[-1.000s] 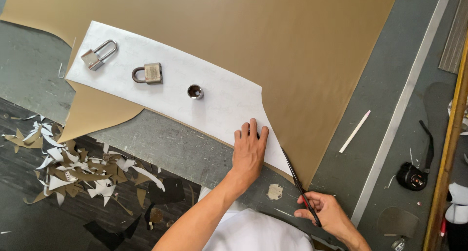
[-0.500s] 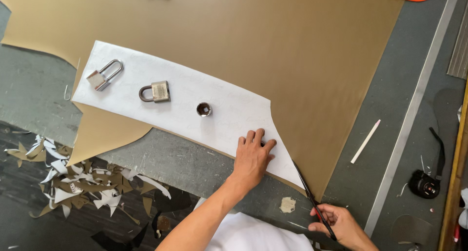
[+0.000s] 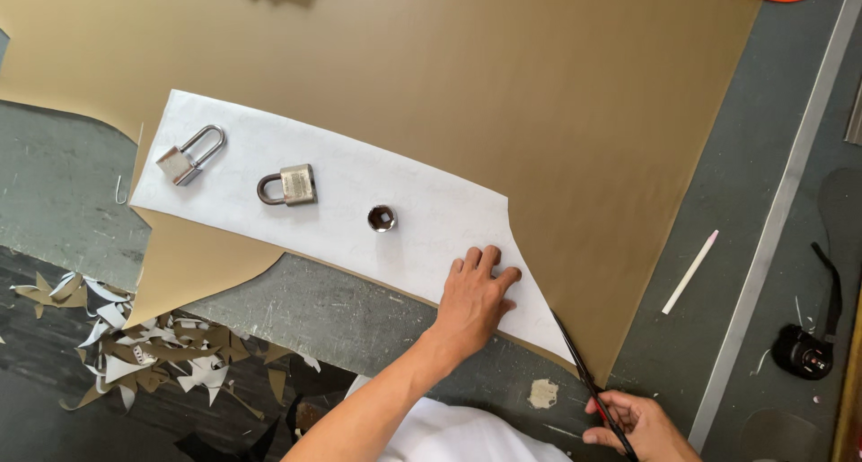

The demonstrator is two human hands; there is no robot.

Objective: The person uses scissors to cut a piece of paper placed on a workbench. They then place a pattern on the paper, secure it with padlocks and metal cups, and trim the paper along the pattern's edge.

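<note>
While the left hand lies flat and open on the white paper, fingers spread, it presses the paper down so it does not slide. It grips nothing. The right hand is closed around the handles of the scissors. The dark blades point up along the right edge of the paper, at its lower corner, where they meet the big tan sheet underneath.

The paper lies on top of the tan sheet like a shape to cut around. Two padlocks and a small round metal piece sit on the paper, well apart from the hands, likely as weights to hold the far end still.

Little cut scraps lie in a heap at the lower left. A white stick rests on the grey table, off to the right.
</note>
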